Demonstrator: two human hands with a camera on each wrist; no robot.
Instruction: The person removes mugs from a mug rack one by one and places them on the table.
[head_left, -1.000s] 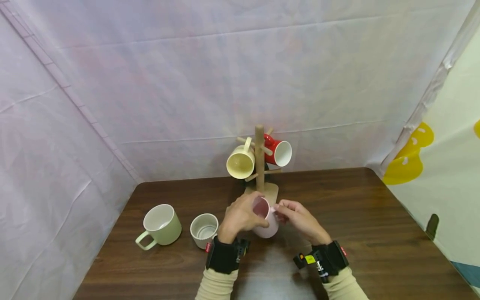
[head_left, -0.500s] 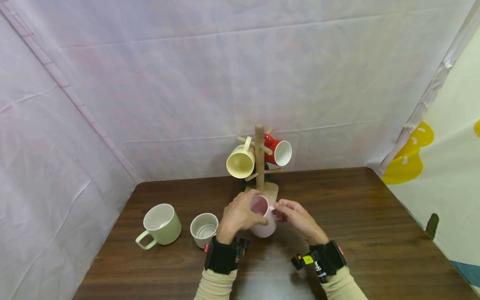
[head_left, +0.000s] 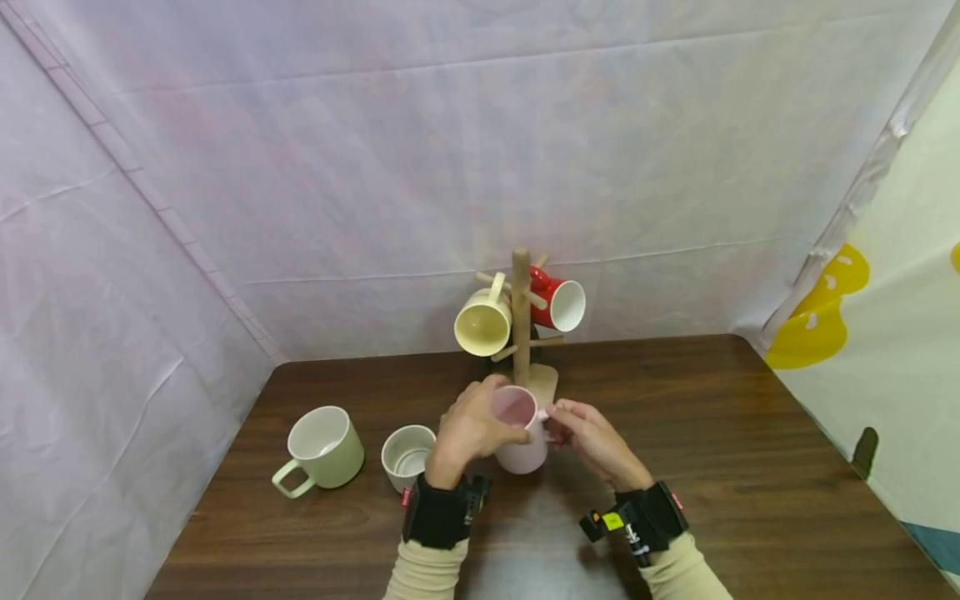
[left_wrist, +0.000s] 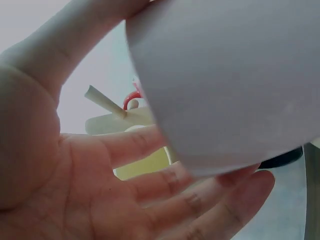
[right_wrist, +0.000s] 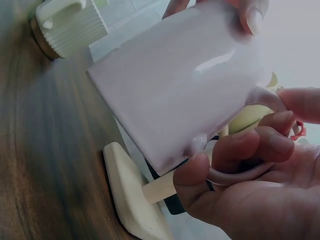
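A pale pink mug point(head_left: 520, 457) is held between both hands in front of the wooden mug rack, its mouth facing up. My left hand point(head_left: 468, 427) grips its body near the rim, thumb on the near side and fingers round the far side. On the other side, my right hand point(head_left: 598, 443) holds the mug's handle point(right_wrist: 240, 177), with fingers curled through the loop. The right wrist view shows the mug's base above the table, near the rack's base point(right_wrist: 127, 192).
The rack's post point(head_left: 521, 321) carries a yellow mug point(head_left: 482, 331) and a red mug point(head_left: 551, 292) on upper pegs. Something dark is partly hidden behind it. To the left on the brown table point(head_left: 720, 467) stand a light green mug point(head_left: 339, 463) and a small ribbed off-white cup point(head_left: 400, 477).
The pink mug has shifted slightly left and turned more upright, both hands moving along with it. The other mugs and the rack stay where they were.
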